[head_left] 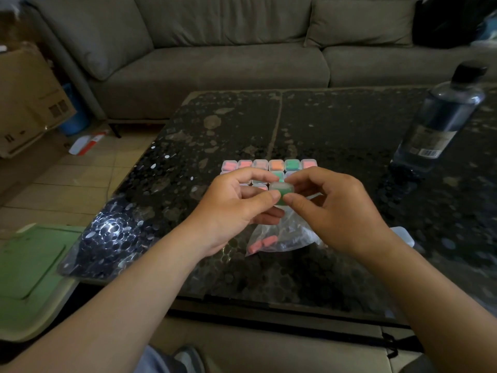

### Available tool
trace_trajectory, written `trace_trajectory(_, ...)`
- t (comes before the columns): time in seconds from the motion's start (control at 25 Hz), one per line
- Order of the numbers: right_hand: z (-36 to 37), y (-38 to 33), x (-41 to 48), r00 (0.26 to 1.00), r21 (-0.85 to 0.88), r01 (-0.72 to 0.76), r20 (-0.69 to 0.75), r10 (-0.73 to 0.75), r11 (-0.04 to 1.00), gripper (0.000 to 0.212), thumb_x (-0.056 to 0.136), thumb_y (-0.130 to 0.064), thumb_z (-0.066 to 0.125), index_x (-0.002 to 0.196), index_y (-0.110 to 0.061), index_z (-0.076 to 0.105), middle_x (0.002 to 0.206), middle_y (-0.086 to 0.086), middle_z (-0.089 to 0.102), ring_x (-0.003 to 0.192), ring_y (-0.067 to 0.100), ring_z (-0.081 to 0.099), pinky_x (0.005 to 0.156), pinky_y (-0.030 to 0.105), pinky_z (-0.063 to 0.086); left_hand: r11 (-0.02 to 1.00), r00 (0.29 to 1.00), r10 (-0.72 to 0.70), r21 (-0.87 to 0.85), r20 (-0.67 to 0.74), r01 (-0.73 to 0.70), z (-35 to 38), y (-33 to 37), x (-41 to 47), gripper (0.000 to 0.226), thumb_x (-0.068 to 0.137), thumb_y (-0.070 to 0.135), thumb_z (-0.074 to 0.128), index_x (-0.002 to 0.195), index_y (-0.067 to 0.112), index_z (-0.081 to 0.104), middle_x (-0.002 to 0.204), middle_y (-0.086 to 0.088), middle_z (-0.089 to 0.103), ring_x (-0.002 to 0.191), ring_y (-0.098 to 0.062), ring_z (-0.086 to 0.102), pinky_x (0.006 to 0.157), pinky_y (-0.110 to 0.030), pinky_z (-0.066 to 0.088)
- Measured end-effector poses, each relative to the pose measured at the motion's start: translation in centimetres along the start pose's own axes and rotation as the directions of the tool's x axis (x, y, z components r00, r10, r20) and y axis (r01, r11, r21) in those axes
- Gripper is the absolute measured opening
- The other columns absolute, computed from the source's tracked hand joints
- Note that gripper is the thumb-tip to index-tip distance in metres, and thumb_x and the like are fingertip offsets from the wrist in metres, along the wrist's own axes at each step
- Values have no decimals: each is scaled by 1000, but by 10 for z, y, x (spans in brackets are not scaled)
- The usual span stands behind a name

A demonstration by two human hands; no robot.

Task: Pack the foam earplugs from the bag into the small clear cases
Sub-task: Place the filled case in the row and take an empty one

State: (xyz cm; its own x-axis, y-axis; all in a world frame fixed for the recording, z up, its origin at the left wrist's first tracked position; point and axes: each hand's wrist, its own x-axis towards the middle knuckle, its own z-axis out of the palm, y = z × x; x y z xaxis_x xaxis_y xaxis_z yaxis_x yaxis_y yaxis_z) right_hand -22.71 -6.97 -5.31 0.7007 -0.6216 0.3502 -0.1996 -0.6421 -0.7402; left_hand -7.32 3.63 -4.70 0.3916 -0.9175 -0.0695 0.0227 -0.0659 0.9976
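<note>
Both hands hold one small clear case (279,190) with green earplugs inside, just above the table. My left hand (236,205) pinches its left side between thumb and fingers. My right hand (330,211) pinches its right side the same way. Behind the hands, several filled clear cases (269,166) sit in rows, showing pink, orange and green plugs. Below the hands lies the clear plastic bag (282,238) with a few pink earplugs (262,243) left in its corner. Part of the bag is hidden by my right hand.
A large clear water bottle (441,117) with a black cap stands at the table's right. The dark speckled glass table (188,162) has its edge near my knees. A green tray (29,267) lies at left; a grey sofa (215,49) is behind.
</note>
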Motion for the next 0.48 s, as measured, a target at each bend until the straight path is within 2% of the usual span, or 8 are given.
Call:
trace_trajectory(0.28,0,1,1,1000,13,3,19,-3,1000,16,87,-18,75,102,-23,70,89,-17,67,87,-1,64,74,15,54,1000,1000,22,21,4,-22,2,0,0,17,93,-5,64,101,10,67,85,-17,76,73,-25,74,71,-35,63)
trace_trajectory(0.48,-1,0,0,1000,8,-5,28,5,1000,18,87,-18,76,99,-28,68,89,-19,65,88,-4,63,72,12,52,1000,1000,17,20,15,-17,1,0,1,15,94,-4,65,99,10,68,87,-17,76,77,-25,73,73,-36,62)
